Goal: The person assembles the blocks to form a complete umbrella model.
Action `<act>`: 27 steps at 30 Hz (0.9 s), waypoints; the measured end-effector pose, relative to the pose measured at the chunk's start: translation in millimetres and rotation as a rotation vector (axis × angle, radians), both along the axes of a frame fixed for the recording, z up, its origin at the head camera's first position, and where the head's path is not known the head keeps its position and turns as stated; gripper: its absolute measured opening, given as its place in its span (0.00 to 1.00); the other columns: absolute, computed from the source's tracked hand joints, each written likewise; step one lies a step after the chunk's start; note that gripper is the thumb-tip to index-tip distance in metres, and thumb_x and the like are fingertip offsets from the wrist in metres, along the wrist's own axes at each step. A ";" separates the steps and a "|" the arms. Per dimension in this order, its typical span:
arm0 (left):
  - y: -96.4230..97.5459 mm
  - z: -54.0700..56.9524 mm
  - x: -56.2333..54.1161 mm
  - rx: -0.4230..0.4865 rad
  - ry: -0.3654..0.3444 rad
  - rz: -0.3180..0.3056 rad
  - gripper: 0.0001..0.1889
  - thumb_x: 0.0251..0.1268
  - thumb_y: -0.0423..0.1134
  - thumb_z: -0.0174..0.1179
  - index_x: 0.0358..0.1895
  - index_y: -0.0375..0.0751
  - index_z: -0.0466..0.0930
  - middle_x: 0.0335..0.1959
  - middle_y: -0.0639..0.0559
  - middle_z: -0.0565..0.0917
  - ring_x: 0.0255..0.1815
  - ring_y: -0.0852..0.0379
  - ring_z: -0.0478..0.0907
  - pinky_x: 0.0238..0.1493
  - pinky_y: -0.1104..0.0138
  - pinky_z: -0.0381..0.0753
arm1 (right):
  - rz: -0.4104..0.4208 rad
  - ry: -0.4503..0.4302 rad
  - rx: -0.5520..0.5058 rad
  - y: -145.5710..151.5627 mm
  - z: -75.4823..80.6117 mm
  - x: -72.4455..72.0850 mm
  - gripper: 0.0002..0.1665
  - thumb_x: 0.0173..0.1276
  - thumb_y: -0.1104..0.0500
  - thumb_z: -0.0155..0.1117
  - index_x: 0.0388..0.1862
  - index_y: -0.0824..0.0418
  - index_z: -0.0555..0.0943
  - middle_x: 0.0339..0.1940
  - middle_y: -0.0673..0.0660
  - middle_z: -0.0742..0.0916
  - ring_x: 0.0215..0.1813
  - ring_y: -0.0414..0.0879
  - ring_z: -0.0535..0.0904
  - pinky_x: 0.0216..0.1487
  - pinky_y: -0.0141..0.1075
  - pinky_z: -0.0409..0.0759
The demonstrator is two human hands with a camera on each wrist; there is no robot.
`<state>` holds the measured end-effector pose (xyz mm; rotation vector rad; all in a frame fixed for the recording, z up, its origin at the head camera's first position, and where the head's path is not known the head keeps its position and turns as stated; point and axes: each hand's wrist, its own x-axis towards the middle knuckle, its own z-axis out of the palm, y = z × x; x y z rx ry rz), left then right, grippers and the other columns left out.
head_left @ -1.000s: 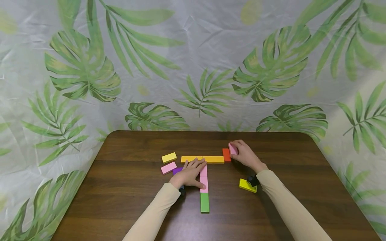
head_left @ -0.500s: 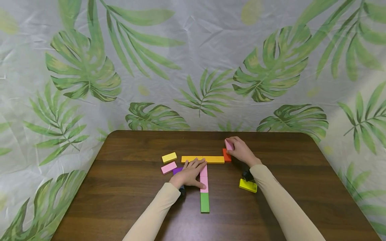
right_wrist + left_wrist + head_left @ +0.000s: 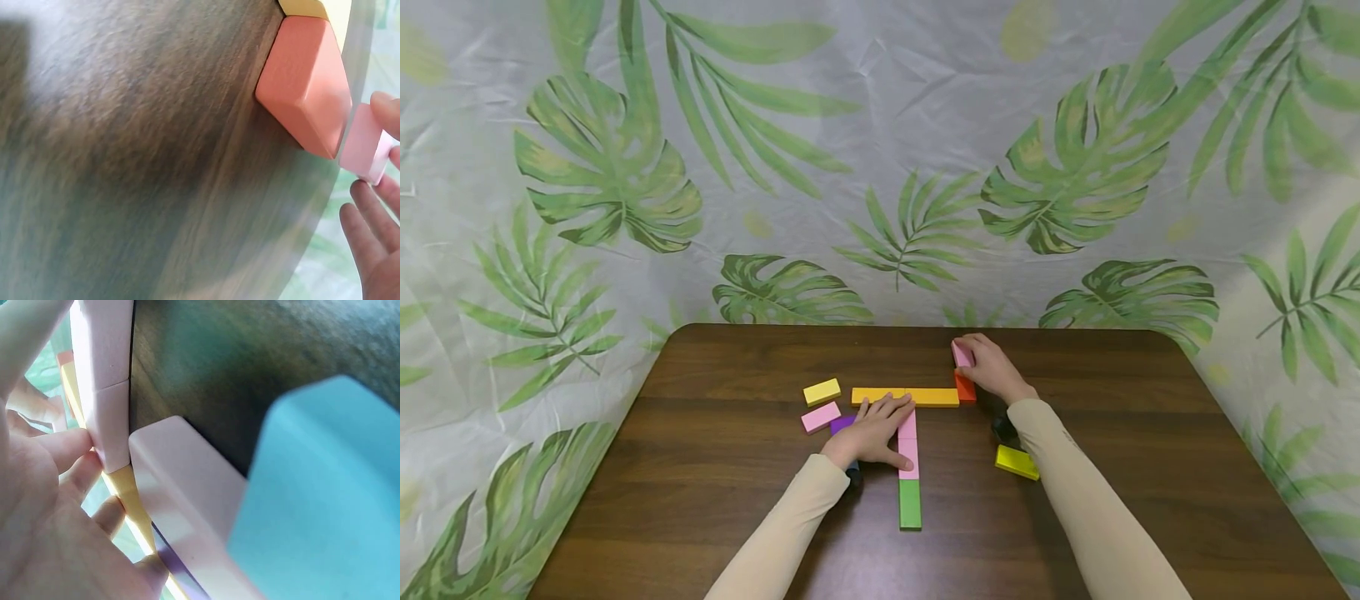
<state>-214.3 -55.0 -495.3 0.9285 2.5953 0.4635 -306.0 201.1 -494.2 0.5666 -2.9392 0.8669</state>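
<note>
My right hand (image 3: 997,371) pinches a pink block (image 3: 962,353) between thumb and fingers. The pink block stands at the far end of a red block (image 3: 966,388), close to it in the right wrist view. The red block meets the right end of a row of two orange blocks (image 3: 932,397). From that row a column of pink blocks (image 3: 908,457) runs toward me, ending in a green block (image 3: 910,505). My left hand (image 3: 871,435) lies with spread fingers over the row and the column, fingertips touching them, and hides part of both.
Left of the row lie a yellow block (image 3: 822,392), a loose pink block (image 3: 821,417) and a purple block (image 3: 842,425) partly under the left hand. A blue block (image 3: 325,494) looms near the left wrist camera. Another yellow block (image 3: 1017,462) lies beside the right forearm on the wooden table (image 3: 737,517).
My right hand has moved left and away from me with the pink block, from the red block's right side to its far end. The left hand has stayed in place.
</note>
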 end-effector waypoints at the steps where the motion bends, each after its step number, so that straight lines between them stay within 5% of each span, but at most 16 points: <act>1: 0.0 -0.2 -0.1 -0.001 0.001 0.000 0.50 0.55 0.57 0.67 0.76 0.40 0.50 0.76 0.46 0.50 0.76 0.43 0.41 0.69 0.42 0.38 | -0.003 -0.004 0.000 -0.7 0.4 -0.5 0.33 0.60 0.63 0.69 0.63 0.72 0.72 0.61 0.68 0.74 0.59 0.62 0.72 0.61 0.53 0.69; 27: -0.2 -1.7 -1.2 -0.001 -0.005 0.010 0.50 0.55 0.56 0.67 0.76 0.40 0.51 0.76 0.47 0.50 0.76 0.44 0.41 0.70 0.43 0.38 | -0.063 -0.083 0.022 -18.4 -1.3 -10.2 0.31 0.62 0.66 0.65 0.64 0.72 0.71 0.63 0.70 0.72 0.61 0.64 0.69 0.63 0.54 0.66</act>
